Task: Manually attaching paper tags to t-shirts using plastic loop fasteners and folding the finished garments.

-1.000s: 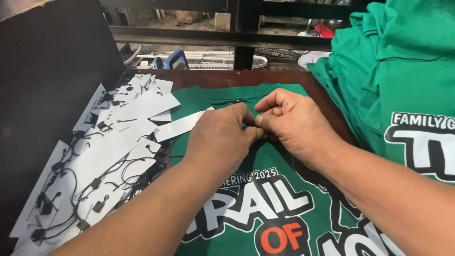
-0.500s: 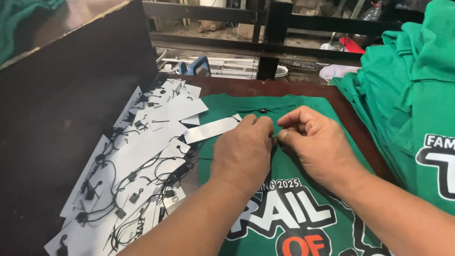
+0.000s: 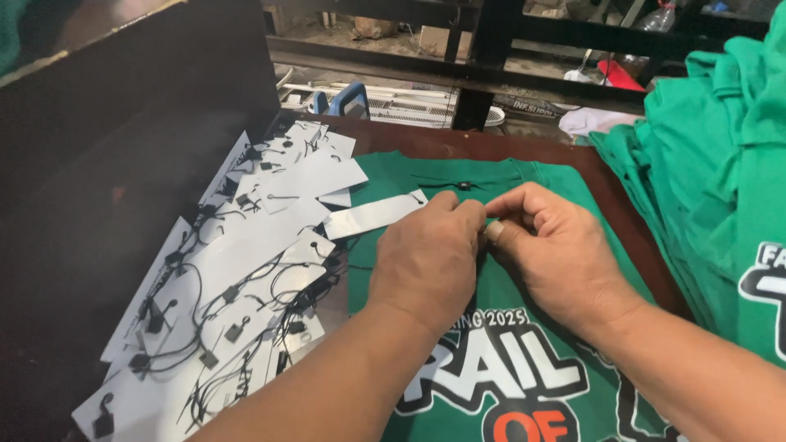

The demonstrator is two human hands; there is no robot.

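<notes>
Head view: a green printed T-shirt [image 3: 491, 270] lies flat on the dark brown worktop [image 3: 606, 184], collar away from the viewer. The left hand [image 3: 430, 258] and right hand [image 3: 553, 250] meet just below the collar, fingertips pinched narrow together on the fabric; whatever they grip is hidden. A white hang tag [image 3: 372, 215] lies just beside the left hand. A spread of white tags with black cords [image 3: 237, 286] lies at left; stacked green shirts [image 3: 704, 172] at right
</notes>
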